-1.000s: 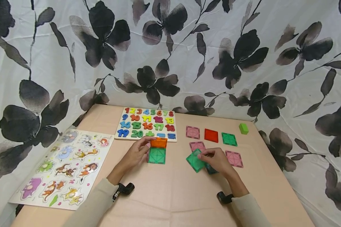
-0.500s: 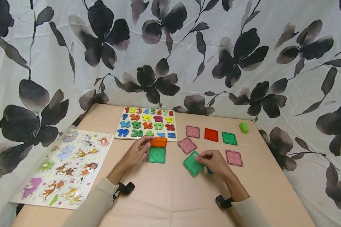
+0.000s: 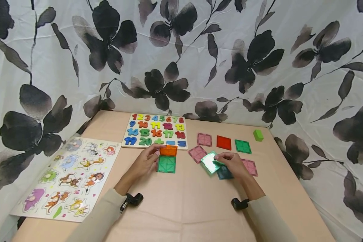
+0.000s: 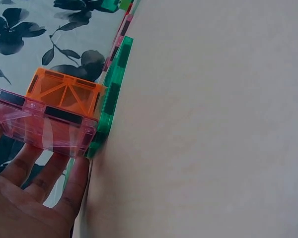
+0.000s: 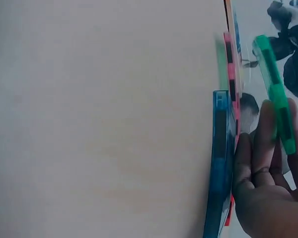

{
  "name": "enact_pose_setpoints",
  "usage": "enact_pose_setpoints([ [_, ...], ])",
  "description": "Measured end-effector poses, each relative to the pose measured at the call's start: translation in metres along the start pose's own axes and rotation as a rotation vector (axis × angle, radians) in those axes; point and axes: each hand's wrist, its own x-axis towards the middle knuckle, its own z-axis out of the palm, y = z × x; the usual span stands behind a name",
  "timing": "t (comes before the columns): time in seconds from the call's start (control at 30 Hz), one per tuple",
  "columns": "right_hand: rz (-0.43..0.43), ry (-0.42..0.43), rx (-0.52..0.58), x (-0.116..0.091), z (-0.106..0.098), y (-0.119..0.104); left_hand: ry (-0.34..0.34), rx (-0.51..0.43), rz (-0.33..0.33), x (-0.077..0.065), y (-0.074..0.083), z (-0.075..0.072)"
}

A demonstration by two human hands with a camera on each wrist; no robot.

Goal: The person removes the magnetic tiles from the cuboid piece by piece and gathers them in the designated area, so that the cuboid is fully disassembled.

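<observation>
My left hand (image 3: 143,163) holds the upper edge of a small build of magnetic tiles. In the left wrist view, its fingertips touch an upright pink magnetic tile (image 4: 44,124). An orange tile (image 3: 168,151) stands behind, and a green tile (image 3: 166,164) lies flat as the base. My right hand (image 3: 233,165) pinches a second green magnetic tile (image 3: 210,162) by its corner, tilted and raised off the table, shining with glare. Just below it a dark blue tile (image 3: 225,173) lies on the table, partly hidden by the hand.
Loose tiles lie on the right: pink (image 3: 197,154), pink (image 3: 204,139), red (image 3: 224,142), green (image 3: 243,146) and pink (image 3: 250,167). A green block (image 3: 258,135) sits farther back. A number puzzle board (image 3: 155,131) lies behind the build, an animal puzzle board (image 3: 75,174) at left.
The pinched green tile dipped left and toward me, then rose back right and tilted. One loose pink tile shifted left and turned. More of the blue tile shows. The left hand stays in place.
</observation>
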Motion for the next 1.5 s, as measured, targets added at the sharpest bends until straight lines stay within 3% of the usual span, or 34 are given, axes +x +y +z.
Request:
enact_pose_setpoints([
  [0.13, 0.043, 0.037, 0.019, -0.003, 0.004, -0.003, -0.007, -0.003, 0.001, 0.0, -0.002, 0.0],
  [0.27, 0.057, 0.036, 0.001, -0.022, 0.016, -0.013, 0.004, 0.008, -0.007, 0.0, -0.002, -0.001],
  [0.6, 0.022, -0.116, -0.07, -0.075, 0.032, -0.019, 0.003, -0.014, 0.039, 0.001, 0.0, 0.0],
  [0.7, 0.021, -0.124, -0.101, -0.083, 0.03, -0.019, 0.001, -0.022, 0.039, 0.001, 0.001, 0.0],
  [0.77, 0.029, -0.083, -0.14, -0.086, 0.027, -0.02, 0.001, -0.029, 0.039, 0.001, 0.001, 0.0],
  [0.93, 0.02, 0.066, -0.326, -0.082, 0.018, -0.016, 0.001, -0.033, 0.04, 0.001, 0.001, 0.0],
  [1.07, -0.001, 0.117, -0.449, -0.072, 0.009, -0.009, -0.001, -0.038, 0.032, 0.001, 0.001, 0.001],
  [1.33, -0.033, 0.131, -0.467, -0.054, 0.006, -0.01, -0.003, -0.025, 0.029, 0.002, 0.001, 0.0],
  [1.5, -0.102, 0.1, -0.424, -0.046, 0.029, -0.03, 0.005, 0.02, 0.019, 0.001, 0.002, 0.0],
])
